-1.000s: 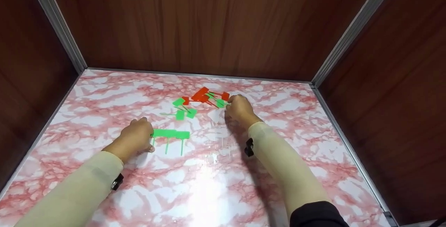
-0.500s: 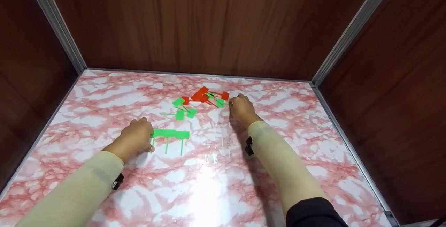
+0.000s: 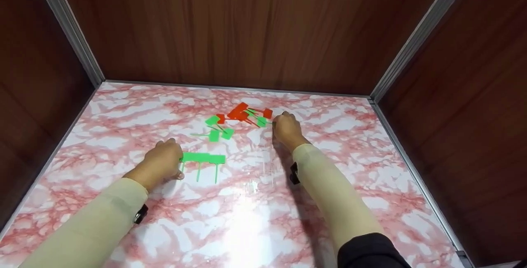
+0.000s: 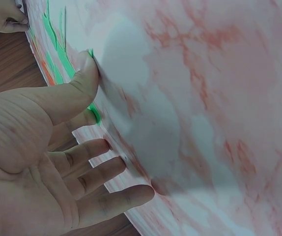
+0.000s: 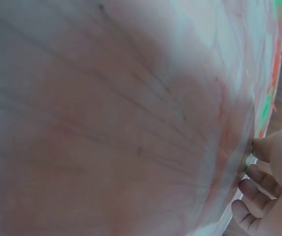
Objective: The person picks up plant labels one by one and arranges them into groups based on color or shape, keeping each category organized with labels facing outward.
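Several flat green tags with thin stems lie side by side in a row [image 3: 199,157] on the marbled table [image 3: 197,227]. At the row's left end my left hand [image 3: 162,159] partly covers the last tag. In the left wrist view the thumb [image 4: 86,73] and index finger rest at two ends of a green tag [image 4: 96,114], the other fingers loosely spread. Farther back, my right hand [image 3: 287,129] pinches the stem of a green tag [image 3: 262,121] between thumb and index finger; the stem's end is hidden there.
A loose heap of red tags [image 3: 239,111], overlapped by green stems, lies behind the row. More green tags [image 3: 214,135] are scattered at its left. Dark wood-look panels [image 3: 239,33] with metal edge strips enclose the table.
My right hand has shifted slightly to the right, and more of the stem near its fingers shows. My left hand and the row of tags have stayed in place.
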Motion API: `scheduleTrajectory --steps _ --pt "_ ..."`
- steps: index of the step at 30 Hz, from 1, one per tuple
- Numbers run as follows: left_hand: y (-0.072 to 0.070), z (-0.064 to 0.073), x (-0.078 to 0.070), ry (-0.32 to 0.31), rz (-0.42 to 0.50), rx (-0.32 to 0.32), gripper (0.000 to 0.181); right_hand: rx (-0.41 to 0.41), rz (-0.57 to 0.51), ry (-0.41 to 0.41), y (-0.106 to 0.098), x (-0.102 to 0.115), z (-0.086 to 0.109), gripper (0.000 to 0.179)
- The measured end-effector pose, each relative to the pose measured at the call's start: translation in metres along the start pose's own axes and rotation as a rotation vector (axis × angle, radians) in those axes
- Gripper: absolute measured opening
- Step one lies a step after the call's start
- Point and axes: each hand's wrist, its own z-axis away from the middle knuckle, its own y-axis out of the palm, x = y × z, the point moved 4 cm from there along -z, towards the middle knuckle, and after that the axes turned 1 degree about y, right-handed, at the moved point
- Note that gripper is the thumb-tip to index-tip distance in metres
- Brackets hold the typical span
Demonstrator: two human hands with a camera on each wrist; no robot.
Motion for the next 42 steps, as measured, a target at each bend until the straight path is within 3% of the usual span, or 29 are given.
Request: scheduleTrajectory --steps 7,13,17,21,28,32,38,42 --pt "0.0 0.0 -0.002 0.002 -0.001 -0.01 0.038 -0.033 -0.094 0.051 0.002 -0.007 -0.008 0.028" --pt "0.0 0.0 -0.002 0.011 -0.01 -0.02 0.038 -0.053 -0.067 0.066 0.043 -0.04 -0.046 0.024" --pt "0.001 -0.001 -0.003 0.016 -0.014 -0.022 0.039 0.046 -0.116 0.102 0.031 -0.031 -0.038 0.022" --pt "-0.001 0.002 -0.004 0.007 -0.013 -0.001 0.044 0.109 -0.173 0.099 0.033 -0.037 -0.041 0.022" --pt "0.0 0.001 -0.005 0.002 -0.019 0.002 0.043 0.186 -0.121 0.131 0.064 -0.061 -0.068 0.027" --pt "0.0 0.001 -0.005 0.001 -0.027 -0.005 0.043 0.224 -0.178 0.187 0.058 -0.059 -0.064 0.028" --pt "0.0 0.001 -0.004 -0.004 -0.019 -0.006 0.04 0.285 -0.258 0.275 0.043 -0.057 -0.056 0.011" --pt "0.001 0.001 -0.002 -0.011 -0.017 -0.005 0.039 0.318 -0.28 0.267 0.042 -0.061 -0.057 0.023"
